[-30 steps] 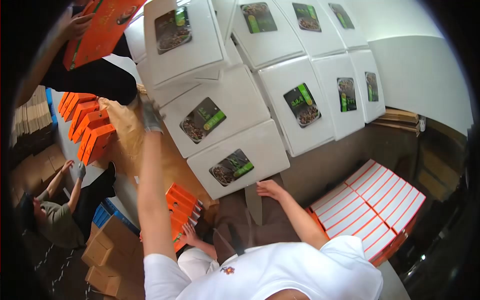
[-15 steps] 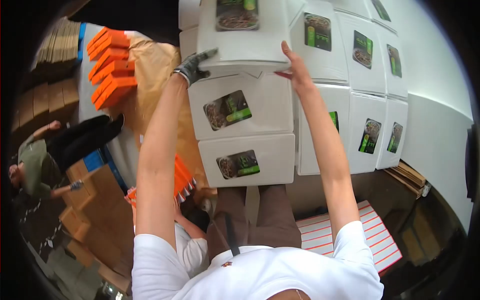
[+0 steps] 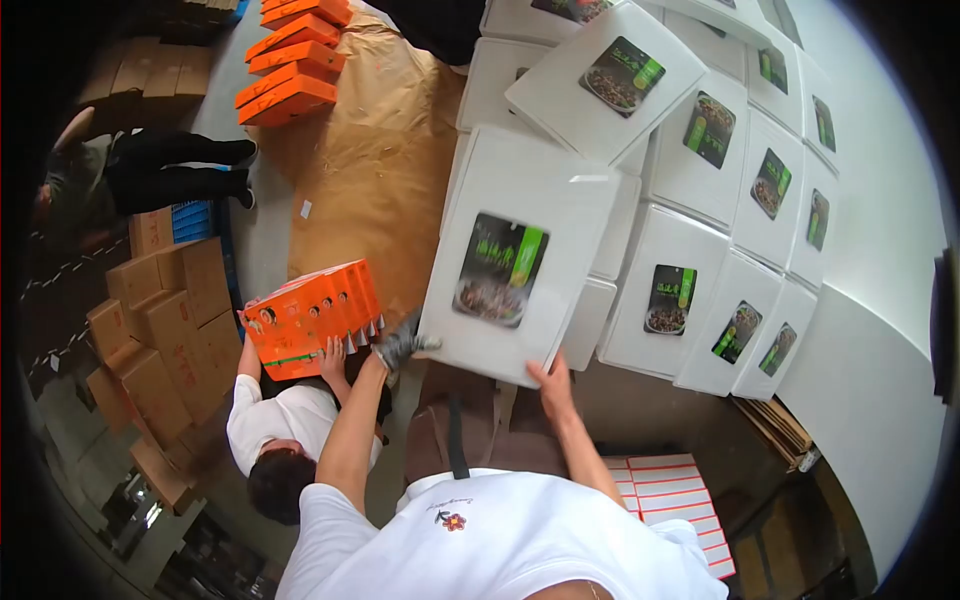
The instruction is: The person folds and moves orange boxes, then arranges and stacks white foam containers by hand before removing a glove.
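Observation:
My left hand (image 3: pixel 400 343), in a dark glove with lighter fingertips, grips the near left corner of a white box (image 3: pixel 575 225). My bare right hand (image 3: pixel 554 388) holds the same box by its near right corner, fingers partly hidden beneath. The box is close to my body, its top facing me. A black and green food label (image 3: pixel 500 270) with a picture of a dish is on that top. Just beyond, another white box (image 3: pixel 550 105) lies askew on the stack. Whether the held box still rests on anything below cannot be seen.
More labelled white boxes (image 3: pixel 695 235) are stacked to the right beside a pale wall (image 3: pixel 880 330). At left, a co-worker in white (image 3: pixel 310 415) holds orange boxes (image 3: pixel 315 315). Orange boxes (image 3: pixel 290 95) sit beside brown paper (image 3: pixel 370 190); cartons (image 3: pixel 170 320) are piled farther left.
Both hands have come down toward my body with a white box, now turned at an angle. My view has shifted left, and the co-worker with orange boxes shows more fully.

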A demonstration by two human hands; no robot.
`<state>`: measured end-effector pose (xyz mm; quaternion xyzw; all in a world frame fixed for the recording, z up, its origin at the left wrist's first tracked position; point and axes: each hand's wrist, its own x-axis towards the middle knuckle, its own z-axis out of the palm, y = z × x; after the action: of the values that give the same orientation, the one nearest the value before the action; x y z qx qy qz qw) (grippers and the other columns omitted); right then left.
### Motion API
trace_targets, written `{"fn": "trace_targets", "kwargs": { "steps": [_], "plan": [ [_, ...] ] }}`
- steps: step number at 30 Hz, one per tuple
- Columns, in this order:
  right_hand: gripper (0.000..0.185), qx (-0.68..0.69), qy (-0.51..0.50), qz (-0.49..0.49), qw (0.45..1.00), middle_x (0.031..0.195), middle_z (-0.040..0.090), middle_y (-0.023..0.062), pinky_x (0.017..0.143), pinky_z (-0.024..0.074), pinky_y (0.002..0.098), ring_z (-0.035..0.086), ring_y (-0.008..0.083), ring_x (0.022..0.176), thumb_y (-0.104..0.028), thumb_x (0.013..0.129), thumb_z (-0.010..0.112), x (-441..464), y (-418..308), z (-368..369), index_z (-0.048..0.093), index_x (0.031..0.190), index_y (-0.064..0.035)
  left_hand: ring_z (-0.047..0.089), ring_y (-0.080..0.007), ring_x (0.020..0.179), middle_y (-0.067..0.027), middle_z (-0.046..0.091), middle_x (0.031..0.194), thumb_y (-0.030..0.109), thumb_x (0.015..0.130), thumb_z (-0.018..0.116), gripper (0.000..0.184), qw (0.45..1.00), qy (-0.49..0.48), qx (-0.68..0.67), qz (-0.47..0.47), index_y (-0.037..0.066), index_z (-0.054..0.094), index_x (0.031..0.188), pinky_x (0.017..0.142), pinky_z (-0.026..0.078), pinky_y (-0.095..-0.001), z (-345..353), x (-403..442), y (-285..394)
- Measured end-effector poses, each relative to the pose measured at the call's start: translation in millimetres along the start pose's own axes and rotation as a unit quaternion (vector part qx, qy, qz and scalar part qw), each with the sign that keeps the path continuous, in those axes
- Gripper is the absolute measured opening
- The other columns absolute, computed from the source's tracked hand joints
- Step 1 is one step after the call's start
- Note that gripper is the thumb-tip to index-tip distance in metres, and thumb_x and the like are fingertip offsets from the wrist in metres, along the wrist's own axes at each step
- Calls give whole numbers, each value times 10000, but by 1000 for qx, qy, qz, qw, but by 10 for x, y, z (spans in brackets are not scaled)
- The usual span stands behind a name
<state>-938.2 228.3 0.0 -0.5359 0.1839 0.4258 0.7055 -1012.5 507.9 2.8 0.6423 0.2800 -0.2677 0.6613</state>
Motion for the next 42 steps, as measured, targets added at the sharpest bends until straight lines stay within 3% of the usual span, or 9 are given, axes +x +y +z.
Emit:
{"fn": "trace_targets", "kwargs": {
  "steps": [3,9,13,18,21,27,31,35,42],
  "plan": [
    [553,36,-14,26,999,1094,434,78,868,314,285,411,166,1008,-114,683,612,85,512,-65,337,1150,1,355,-162,1075,-51,414,1152,227,518,753,832,984,-10,-178,-30,47,309,1198,894,297,-301,-6,42,-828],
    [516,-380,58,-68,921,1050,440,124,838,337,315,430,214,967,-259,667,625,727,493,-235,435,1086,-25,491,-201,869,-68,455,1066,324,711,597,507,912,121,-343,-188,140,374,1128,680,448,-372,41,678,-593],
    [553,-561,-25,-70,825,1081,437,151,843,337,327,431,230,975,-339,653,625,764,15,-391,461,1074,-19,502,-220,848,-107,487,1033,488,694,540,594,952,220,-15,-211,112,389,1128,707,426,-368,-75,1126,-961],
    [549,-105,22,-18,994,1034,467,104,824,379,317,477,206,935,-237,727,577,1256,-975,-423,329,1187,-71,484,-177,886,-100,491,1034,450,724,522,582,950,307,19,-53,26,414,1109,776,377,-285,-191,1406,-581],
    [705,187,25,2,982,1115,366,156,796,373,328,455,233,912,-317,689,623,1923,-1580,-339,224,1224,-92,359,-264,1103,-168,386,1178,533,662,527,762,968,247,-17,-31,7,342,1181,897,290,-319,-231,1403,-91],
    [873,40,176,91,979,1027,324,147,792,360,451,347,260,901,-502,502,703,2647,-2082,14,303,1179,-122,417,-262,1034,-149,442,1118,422,681,580,668,956,285,62,-12,-4,355,1145,855,337,-338,-172,1455,40],
    [939,78,95,32,992,1210,190,145,789,382,400,366,291,945,-372,499,756,2873,-1984,-82,204,1216,-123,437,-235,992,-135,460,1081,366,691,599,628,968,247,38,13,25,349,1156,845,344,-311,-259,1434,195],
    [351,7,53,38,998,950,440,-14,780,389,349,417,154,781,-278,656,618,2839,-2026,-322,508,955,-130,435,-224,988,-127,459,1083,355,694,605,628,967,249,34,34,29,342,1162,842,344,-305,-264,1511,21],
    [334,68,42,-84,993,942,488,76,781,450,380,498,188,869,-173,695,581,1762,-2281,-920,452,964,-23,398,-232,1049,-137,419,1143,356,704,591,669,975,211,74,2,24,295,1203,879,315,-295,-283,1439,44]
  ]
}}
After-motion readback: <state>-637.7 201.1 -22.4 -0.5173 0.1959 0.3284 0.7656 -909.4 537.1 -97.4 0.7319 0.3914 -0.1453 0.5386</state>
